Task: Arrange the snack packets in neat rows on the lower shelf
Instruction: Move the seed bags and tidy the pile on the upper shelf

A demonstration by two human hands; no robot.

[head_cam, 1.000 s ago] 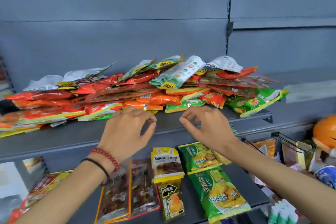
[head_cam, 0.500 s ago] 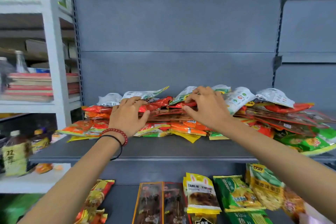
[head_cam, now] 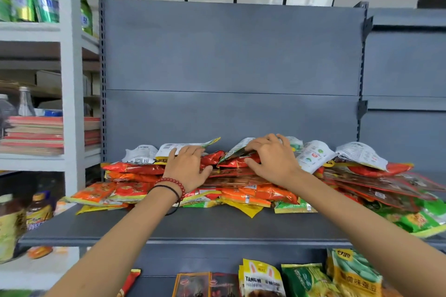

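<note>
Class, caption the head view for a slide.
Left hand rests on and right hand pinches heaped colourful foil snack packets on a grey metal shelf.

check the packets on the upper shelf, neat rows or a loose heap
A loose heap: the snack packets overlap at mixed angles on the upper shelf, some white backs up, with no rows.
</note>
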